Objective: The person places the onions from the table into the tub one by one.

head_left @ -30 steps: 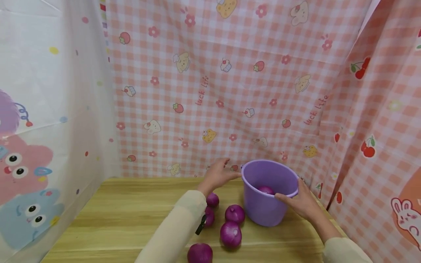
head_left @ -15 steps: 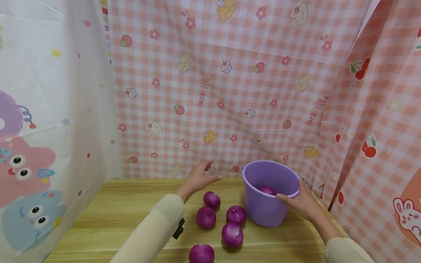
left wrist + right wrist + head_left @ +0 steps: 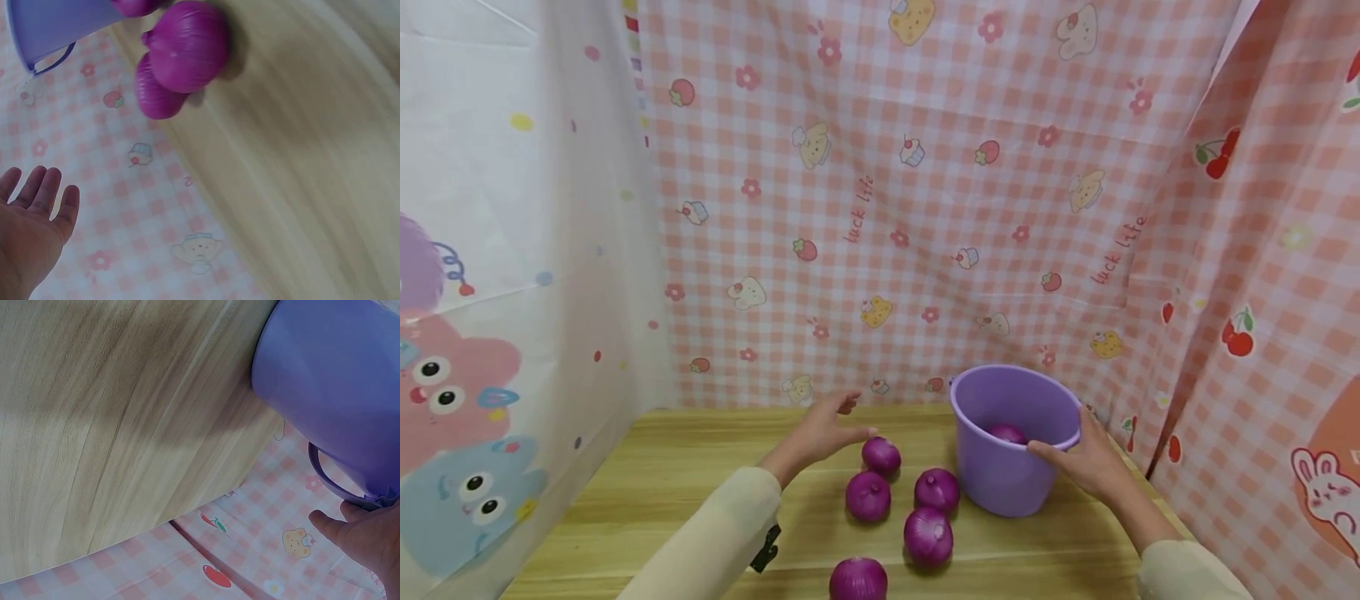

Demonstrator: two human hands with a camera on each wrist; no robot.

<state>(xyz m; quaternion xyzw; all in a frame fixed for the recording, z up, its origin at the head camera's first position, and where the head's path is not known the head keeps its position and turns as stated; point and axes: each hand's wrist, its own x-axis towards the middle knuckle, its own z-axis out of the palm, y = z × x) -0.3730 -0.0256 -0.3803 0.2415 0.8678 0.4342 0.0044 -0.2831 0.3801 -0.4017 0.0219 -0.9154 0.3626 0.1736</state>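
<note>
A purple bucket (image 3: 1007, 483) stands at the right of the table with a red onion (image 3: 1008, 433) inside it. My right hand (image 3: 1088, 461) holds the bucket's right side, thumb over the rim; in the right wrist view, its fingers are beside the bucket's handle (image 3: 334, 481). My left hand (image 3: 817, 435) holds nothing, fingers extended, its thumb tip right by the farthest loose red onion (image 3: 881, 456). Close to that one lies another onion (image 3: 868, 497). Two more, a rear onion (image 3: 937, 491) and a front onion (image 3: 928, 537), lie together left of the bucket.
One more onion (image 3: 858, 579) lies at the near edge of view. The wooden table (image 3: 700, 500) ends at a checked curtain (image 3: 775, 317) behind, with a white printed curtain (image 3: 602, 333) on the left and another checked curtain (image 3: 1247, 417) on the right.
My left hand has moved left and slightly down, away from the bucket's rim to beside the farthest loose onion. My right hand and the bucket have stayed in place.
</note>
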